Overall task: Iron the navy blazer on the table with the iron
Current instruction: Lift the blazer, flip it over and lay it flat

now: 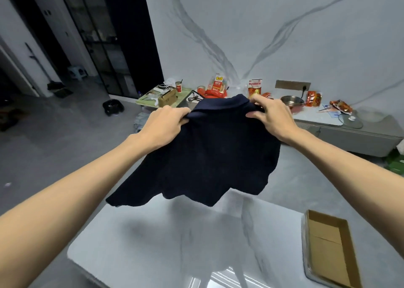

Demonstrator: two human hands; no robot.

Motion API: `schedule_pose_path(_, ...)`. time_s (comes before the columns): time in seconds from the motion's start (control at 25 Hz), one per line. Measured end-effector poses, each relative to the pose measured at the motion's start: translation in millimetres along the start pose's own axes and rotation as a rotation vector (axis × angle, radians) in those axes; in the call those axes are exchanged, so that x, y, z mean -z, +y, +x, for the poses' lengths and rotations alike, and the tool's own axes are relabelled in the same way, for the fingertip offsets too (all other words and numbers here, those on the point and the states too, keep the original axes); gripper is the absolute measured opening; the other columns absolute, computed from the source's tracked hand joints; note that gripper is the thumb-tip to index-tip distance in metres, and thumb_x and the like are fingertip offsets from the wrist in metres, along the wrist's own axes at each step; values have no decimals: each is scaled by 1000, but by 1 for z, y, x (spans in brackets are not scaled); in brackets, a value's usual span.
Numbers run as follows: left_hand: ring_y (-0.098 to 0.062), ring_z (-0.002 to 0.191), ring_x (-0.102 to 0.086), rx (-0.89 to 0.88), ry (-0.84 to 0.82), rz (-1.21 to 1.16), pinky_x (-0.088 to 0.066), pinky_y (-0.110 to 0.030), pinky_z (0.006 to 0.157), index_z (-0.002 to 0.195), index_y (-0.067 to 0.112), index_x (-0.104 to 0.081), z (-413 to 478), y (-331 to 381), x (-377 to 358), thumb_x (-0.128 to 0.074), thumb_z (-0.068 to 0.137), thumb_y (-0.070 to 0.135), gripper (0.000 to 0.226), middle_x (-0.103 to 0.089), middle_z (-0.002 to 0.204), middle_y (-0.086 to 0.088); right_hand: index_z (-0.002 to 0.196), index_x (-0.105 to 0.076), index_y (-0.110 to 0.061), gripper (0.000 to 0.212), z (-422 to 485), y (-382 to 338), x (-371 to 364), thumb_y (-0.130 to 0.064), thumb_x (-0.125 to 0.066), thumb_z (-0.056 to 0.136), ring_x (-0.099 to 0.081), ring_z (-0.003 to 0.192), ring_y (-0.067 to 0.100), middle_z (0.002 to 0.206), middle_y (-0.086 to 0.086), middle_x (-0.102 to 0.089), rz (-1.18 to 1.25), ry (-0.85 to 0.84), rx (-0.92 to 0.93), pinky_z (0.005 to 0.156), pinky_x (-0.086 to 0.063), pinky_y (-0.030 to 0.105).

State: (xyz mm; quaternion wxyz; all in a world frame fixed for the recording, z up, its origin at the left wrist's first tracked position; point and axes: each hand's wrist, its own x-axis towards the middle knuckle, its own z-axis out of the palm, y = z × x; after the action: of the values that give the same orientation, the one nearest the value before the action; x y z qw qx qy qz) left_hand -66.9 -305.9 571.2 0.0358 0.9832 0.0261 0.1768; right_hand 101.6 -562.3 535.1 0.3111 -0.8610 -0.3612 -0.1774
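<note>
The navy blazer (pixel 209 154) hangs in the air above the white marble table (pixel 153 244), collar at the top, its lower hem flaring just over the tabletop. My left hand (pixel 168 123) grips the left shoulder beside the collar. My right hand (pixel 269 117) pinches the right shoulder. Both arms are stretched forward. No iron is in view.
An open cardboard box (pixel 328 246) lies on a metal tray at the table's right edge. Behind the blazer, a low cabinet (pixel 354 134) and a green tray (pixel 185 94) carry snack packets, a steel bowl (pixel 291 101) and a glass lid. Grey floor to the left.
</note>
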Motion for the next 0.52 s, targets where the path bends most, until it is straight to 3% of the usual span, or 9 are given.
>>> schedule_pose_path(0.12, -39, 87, -57, 50, -109, -91, -46, -46, 74, 86, 20, -53, -27, 36, -15, -50, 100, 17, 15, -64, 84, -10, 98, -62, -20, 22, -20, 21, 2, -25, -75, 82, -58, 77, 19, 86, -2, -67, 80, -110, 63, 69, -45, 37)
schedule_pose_path(0.24, -34, 85, -55, 149, -219, -301, -38, -38, 69, 77, 16, -52, -42, 55, -34, -50, 100, 9, 23, -60, 78, -7, 99, -65, -22, 24, -16, 32, 0, -26, -77, 79, -60, 85, 19, 91, -1, -68, 71, -196, 52, 73, -46, 36)
schedule_pose_path(0.44, -12, 67, -49, 460, -289, -620, -34, -18, 53, 69, 17, -55, -67, 37, -79, -49, 98, 8, 31, -57, 67, 8, 96, -65, -20, 22, 15, 23, -56, -27, -77, 80, -60, 89, 25, 89, 2, -66, 29, -414, 96, 79, -48, 42)
schedule_pose_path(0.52, -7, 63, -50, 587, -353, -769, -37, -16, 57, 71, 10, -57, -86, 18, -110, -48, 96, 5, 28, -58, 66, 12, 95, -63, -19, 20, 22, 13, -98, -28, -75, 82, -60, 90, 30, 88, 6, -65, -14, -547, 112, 79, -48, 44)
